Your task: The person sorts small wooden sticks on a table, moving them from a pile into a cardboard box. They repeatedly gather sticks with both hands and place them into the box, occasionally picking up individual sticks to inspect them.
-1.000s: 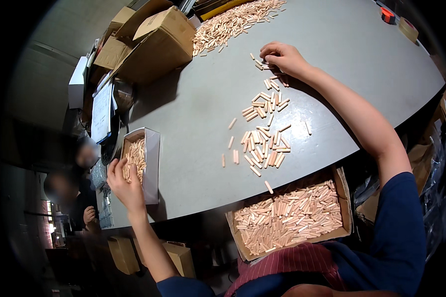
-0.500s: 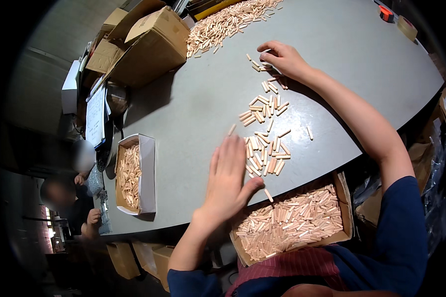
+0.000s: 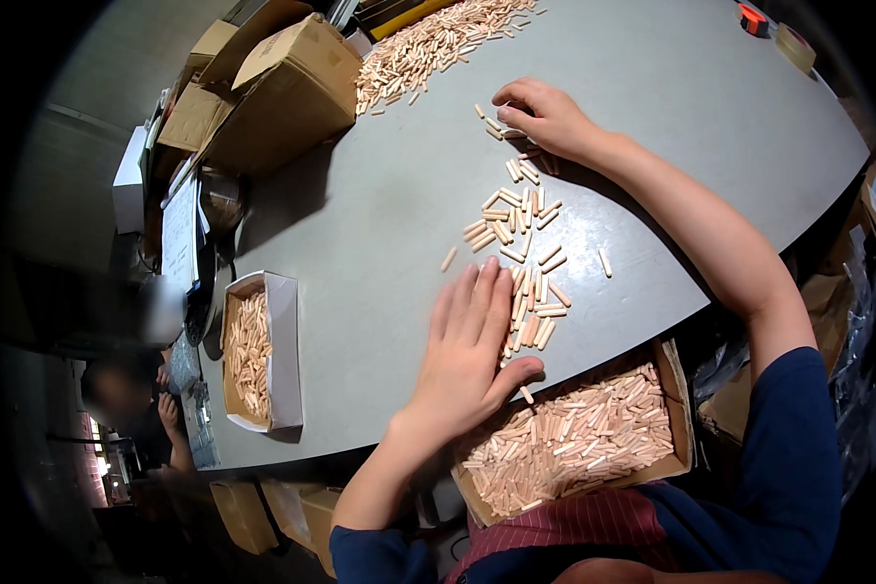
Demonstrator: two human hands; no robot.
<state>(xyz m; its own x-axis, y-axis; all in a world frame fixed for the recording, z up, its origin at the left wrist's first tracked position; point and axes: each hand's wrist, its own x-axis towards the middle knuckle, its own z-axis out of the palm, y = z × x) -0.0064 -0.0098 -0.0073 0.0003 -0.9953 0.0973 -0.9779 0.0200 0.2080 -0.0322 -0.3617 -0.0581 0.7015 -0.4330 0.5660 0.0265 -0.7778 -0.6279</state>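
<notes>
Small wooden dowel pins [image 3: 528, 224] lie in a loose strip on the grey table [image 3: 380, 224]. My left hand [image 3: 467, 341] is flat over the near end of that strip, fingers stretched out and thumb spread. It covers some pins, and more lie along its right side. Farther off, my right hand [image 3: 547, 119] hovers at the strip's far end with bent fingers and a gap between thumb and forefinger. A few pins lie beside and under it; no held pin shows. Below the table's near edge, a cardboard box [image 3: 684, 414] is filled with pins.
A white box [image 3: 284, 350] of pins stands at the left. A heap of pins [image 3: 438, 49] lies at the back beside a large carton [image 3: 292, 92]. Tape rolls [image 3: 794, 49] sit at the far right. Another person [image 3: 161, 414] is at the left.
My left hand has moved right, over more of the near pins. One pin now lies apart, left of the strip. My right hand has shifted little. The other person's hands have moved.
</notes>
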